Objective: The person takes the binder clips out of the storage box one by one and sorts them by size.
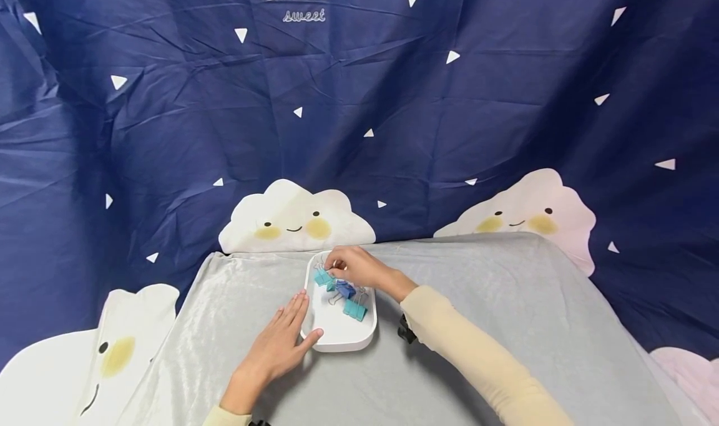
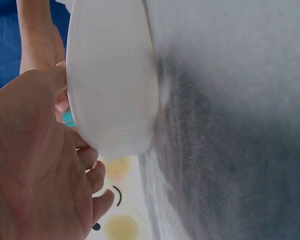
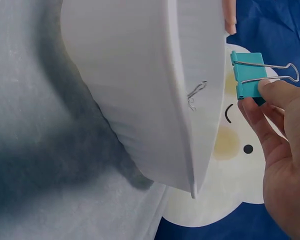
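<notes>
A white tray with rounded corners holds several binder clips. Inside it, a blue binder clip lies near the middle, with a teal binder clip closer to the front. Another teal clip shows at the back left, beside the right fingers. My right hand reaches over the back of the tray. Its thumb and fingers pinch a teal binder clip, whose wire handles stick out past the thumb. My left hand rests against the tray's left rim, fingers extended and thumb along the front left corner.
Grey cloth covers the table under the tray. Behind it hangs a dark blue curtain with white triangles and smiling clouds. A black wrist strap shows beneath the right sleeve.
</notes>
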Demonstrator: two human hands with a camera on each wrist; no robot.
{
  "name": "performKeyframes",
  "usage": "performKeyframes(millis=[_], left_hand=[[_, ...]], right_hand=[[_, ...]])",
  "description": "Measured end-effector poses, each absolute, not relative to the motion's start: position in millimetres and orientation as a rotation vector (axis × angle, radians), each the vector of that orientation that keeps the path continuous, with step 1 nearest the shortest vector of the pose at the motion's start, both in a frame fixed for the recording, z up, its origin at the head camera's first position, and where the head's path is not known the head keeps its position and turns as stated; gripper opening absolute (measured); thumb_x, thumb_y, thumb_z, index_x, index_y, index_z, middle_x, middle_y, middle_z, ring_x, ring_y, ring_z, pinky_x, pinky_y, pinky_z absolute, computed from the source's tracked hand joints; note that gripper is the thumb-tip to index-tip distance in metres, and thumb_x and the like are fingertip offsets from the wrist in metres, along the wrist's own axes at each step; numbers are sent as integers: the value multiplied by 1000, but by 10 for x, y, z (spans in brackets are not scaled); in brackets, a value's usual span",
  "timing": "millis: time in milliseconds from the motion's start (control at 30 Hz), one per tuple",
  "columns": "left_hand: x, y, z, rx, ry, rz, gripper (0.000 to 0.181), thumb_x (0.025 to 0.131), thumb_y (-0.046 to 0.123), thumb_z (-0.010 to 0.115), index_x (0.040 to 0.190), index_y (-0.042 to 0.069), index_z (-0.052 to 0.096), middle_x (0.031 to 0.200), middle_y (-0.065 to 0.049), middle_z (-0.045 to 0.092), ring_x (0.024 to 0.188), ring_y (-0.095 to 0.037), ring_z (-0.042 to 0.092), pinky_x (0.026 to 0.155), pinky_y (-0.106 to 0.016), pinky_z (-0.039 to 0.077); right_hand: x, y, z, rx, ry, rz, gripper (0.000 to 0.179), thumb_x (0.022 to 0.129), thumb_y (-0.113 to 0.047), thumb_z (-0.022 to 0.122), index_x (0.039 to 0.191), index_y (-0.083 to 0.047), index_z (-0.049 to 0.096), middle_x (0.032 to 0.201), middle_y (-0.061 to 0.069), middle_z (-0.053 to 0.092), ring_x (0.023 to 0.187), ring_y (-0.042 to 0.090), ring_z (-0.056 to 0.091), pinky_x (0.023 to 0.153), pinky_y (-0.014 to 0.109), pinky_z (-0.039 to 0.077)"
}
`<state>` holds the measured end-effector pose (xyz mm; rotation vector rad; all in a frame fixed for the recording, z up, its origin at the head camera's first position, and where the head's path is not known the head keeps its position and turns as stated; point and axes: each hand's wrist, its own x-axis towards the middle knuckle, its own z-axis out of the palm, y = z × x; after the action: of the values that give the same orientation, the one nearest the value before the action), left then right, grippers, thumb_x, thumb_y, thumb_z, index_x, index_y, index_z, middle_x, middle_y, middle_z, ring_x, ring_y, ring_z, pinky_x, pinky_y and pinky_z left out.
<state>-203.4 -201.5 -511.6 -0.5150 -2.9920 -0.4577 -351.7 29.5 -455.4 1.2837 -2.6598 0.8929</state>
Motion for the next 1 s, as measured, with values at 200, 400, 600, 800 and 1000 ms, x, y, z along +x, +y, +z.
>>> performKeyframes(millis=[200, 400, 600, 800, 1000], left_hand=[[-2039, -2021, -5138, -523, -2983, -463, 84, 108, 60, 48, 167, 2, 31, 177, -13, 25, 164, -34, 28, 134, -56, 26], [-2046, -2025, -5150, -511, -2988, -464, 85, 108, 60, 48, 167, 2, 30, 177, -11, 24, 164, -34, 27, 134, -56, 25], [-2046, -2014, -5138, -505, -2993, -476, 86, 108, 60, 49, 168, 2, 29, 178, -11, 24, 165, -34, 25, 134, -56, 25], [-2044, -2011, -5135, -502, -2994, -483, 86, 107, 61, 50, 167, 2, 29, 178, -11, 23, 165, -33, 24, 134, -57, 25], [-2037, -2010, -5138, -511, -2973, -486, 87, 107, 61, 51, 167, 1, 31, 177, -13, 25, 165, -34, 25, 133, -57, 26]], right_hand=[[-3500, 397, -4500, 1280, -2609, 954, 8, 99, -8, 76, 106, -11, 80, 104, 1, 79, 91, 10, 72, 85, 23, 62], [-3482, 546, -4440, 1275, -2574, 966, 9, 99, -7, 75, 104, -11, 81, 100, 0, 79, 90, 8, 71, 84, 24, 62], [-3474, 738, -4391, 1237, -2550, 980, 9, 98, -8, 77, 102, -13, 82, 99, -2, 79, 90, 7, 73, 84, 23, 63], [-3453, 954, -4356, 1159, -2561, 1011, 7, 96, -9, 79, 101, -14, 82, 100, -3, 80, 90, 8, 73, 83, 23, 63], [-3447, 1182, -4370, 1124, -2528, 1051, 7, 94, -8, 81, 101, -12, 81, 100, 1, 80, 89, 11, 74, 83, 25, 64]])
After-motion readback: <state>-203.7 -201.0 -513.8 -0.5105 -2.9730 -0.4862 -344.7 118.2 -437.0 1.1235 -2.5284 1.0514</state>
